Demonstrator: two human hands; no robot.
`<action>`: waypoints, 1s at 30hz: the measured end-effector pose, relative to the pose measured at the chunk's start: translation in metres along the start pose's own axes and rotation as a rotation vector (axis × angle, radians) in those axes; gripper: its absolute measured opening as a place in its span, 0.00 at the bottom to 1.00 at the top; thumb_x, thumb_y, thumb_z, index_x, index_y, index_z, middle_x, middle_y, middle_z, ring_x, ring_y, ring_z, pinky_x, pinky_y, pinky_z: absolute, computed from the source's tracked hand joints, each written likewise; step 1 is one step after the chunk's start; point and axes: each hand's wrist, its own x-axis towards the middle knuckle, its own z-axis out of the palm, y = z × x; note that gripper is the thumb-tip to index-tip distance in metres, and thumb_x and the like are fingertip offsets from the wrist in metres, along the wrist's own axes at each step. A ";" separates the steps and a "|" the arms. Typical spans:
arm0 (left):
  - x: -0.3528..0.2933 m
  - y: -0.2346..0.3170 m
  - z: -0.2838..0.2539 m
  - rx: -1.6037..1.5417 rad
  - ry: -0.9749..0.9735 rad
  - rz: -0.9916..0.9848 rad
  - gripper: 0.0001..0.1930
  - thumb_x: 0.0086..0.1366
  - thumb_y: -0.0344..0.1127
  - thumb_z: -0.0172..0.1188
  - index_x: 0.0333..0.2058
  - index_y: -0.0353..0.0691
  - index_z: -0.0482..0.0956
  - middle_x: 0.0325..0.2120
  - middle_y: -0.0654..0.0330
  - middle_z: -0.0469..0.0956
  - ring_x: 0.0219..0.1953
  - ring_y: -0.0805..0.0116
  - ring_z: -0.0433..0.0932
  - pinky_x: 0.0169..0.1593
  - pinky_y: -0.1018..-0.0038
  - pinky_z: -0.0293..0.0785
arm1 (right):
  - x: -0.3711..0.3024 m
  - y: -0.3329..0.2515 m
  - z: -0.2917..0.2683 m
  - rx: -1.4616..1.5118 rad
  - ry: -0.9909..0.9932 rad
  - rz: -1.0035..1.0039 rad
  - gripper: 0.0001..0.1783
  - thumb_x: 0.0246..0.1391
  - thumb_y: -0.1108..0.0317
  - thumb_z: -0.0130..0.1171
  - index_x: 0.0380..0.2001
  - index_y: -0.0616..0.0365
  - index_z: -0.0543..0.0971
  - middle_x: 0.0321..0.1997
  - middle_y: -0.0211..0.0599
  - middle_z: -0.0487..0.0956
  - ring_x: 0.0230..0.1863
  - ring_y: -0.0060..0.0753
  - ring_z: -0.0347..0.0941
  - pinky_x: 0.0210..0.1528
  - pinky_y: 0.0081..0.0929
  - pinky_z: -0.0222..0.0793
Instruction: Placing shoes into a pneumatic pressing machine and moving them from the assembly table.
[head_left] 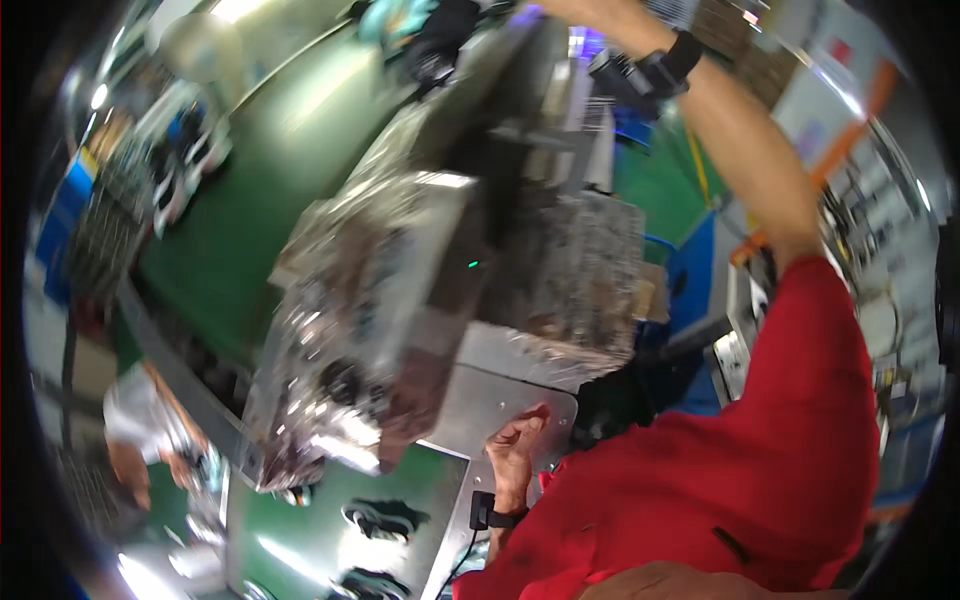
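Note:
The picture is tilted and blurred by motion. My left hand (515, 448), with a black band at its wrist, rests with curled fingers on a silver metal plate (480, 400) at the foot of a large grey metal machine (400, 300). Nothing shows inside the hand. My right arm, in a red sleeve, stretches up past the machine. A black wristband (668, 62) sits on it. Only a sliver of my right hand (560, 10) shows at the top edge, above the machine, and what it touches is hidden.
A green belt (300, 545) with dark shoe-shaped pieces (382, 517) runs below the machine, and more green surface (300, 130) lies beyond it. Another person in a white top (145, 415) works at the left. Blue bins and shelving stand on the right.

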 end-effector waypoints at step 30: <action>-0.190 -0.381 0.685 0.638 -1.551 -0.217 0.41 0.65 0.52 0.58 0.64 0.27 0.55 0.58 0.43 0.67 0.61 0.60 0.65 0.61 0.68 0.63 | -0.785 -0.220 -0.538 -0.242 1.588 1.387 0.34 0.40 0.68 0.68 0.54 0.65 0.71 0.46 0.38 0.77 0.46 0.28 0.74 0.53 0.24 0.69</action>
